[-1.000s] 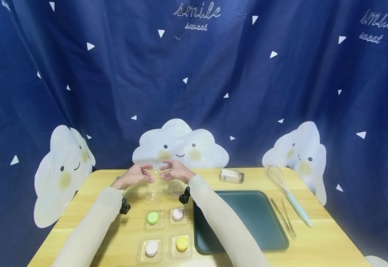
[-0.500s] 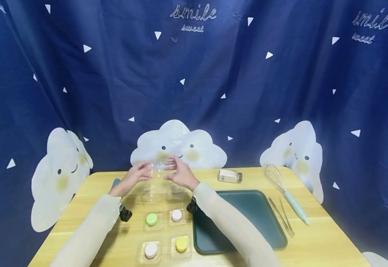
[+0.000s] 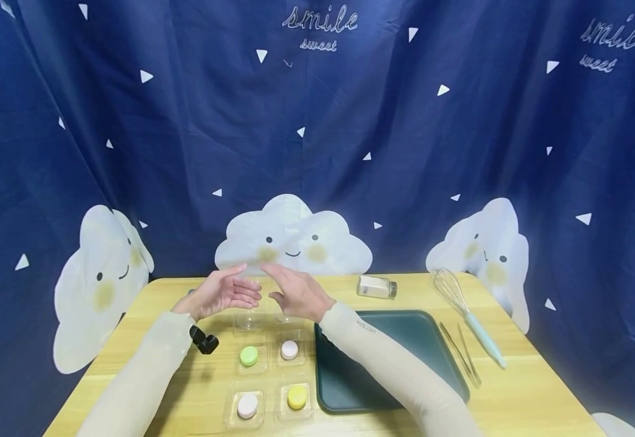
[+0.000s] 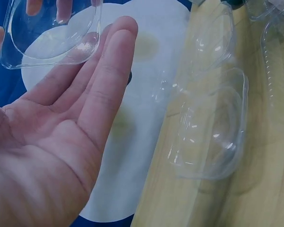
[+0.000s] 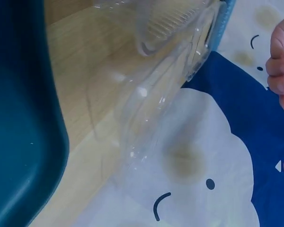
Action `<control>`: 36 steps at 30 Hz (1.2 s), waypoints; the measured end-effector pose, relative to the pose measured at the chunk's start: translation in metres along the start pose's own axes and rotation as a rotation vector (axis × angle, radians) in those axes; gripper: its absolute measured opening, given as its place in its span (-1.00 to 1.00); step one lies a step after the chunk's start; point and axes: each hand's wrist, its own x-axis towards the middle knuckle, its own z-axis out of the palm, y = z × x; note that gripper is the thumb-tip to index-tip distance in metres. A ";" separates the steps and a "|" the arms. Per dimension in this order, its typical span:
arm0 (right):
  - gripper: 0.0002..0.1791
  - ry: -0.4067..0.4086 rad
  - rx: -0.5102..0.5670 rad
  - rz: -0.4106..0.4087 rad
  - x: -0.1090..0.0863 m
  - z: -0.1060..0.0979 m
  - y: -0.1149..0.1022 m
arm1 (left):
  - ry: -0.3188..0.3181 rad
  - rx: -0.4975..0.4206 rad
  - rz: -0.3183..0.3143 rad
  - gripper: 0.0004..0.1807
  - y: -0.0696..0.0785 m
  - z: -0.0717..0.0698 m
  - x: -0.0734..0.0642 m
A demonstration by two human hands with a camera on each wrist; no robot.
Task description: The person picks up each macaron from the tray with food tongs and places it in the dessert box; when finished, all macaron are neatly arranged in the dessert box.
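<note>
My left hand (image 3: 224, 294) is raised over the far part of the table, its fingers long and straight, palm toward the other hand. In the left wrist view a clear plastic lid (image 4: 49, 47), square with a round bulge, overlaps these fingers; right-hand fingertips (image 4: 64, 10) lie at its upper edge. My right hand (image 3: 301, 294) holds the lid from the other side, thumb below and fingers above; its thumb's contact is hidden. Below the hands, more clear plastic pieces (image 4: 210, 132) stand on the table. Nearer are a green macaron (image 3: 249, 355) and a pale one (image 3: 289, 349) in clear trays.
Another pale macaron (image 3: 247, 405) and a yellow macaron (image 3: 297, 396) sit in clear trays at the front. A dark green tray (image 3: 394, 406) lies right of them. Beyond it are a shaker jar (image 3: 376, 287), a whisk (image 3: 481, 337) and tongs (image 3: 462, 358). A patterned curtain (image 3: 317, 145) hangs behind.
The hands first closed in on the lid and raised it between them. Since then the left fingers have straightened with the palm turned up, and the right hand has turned, back toward the head camera.
</note>
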 end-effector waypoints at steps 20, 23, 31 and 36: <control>-0.24 -0.154 0.893 0.628 -0.010 -0.001 -0.026 | 0.245 0.392 0.375 -0.26 -0.032 0.028 -0.021; -0.23 -0.199 0.848 0.635 -0.014 0.000 -0.034 | 0.254 0.449 0.359 -0.24 -0.037 0.031 -0.028; -0.24 -0.295 0.779 0.640 -0.022 -0.002 -0.048 | 0.318 0.774 0.308 -0.23 -0.041 0.040 -0.042; -0.16 -0.351 0.701 0.604 -0.029 -0.002 -0.054 | 0.330 0.838 0.268 -0.25 -0.044 0.045 -0.049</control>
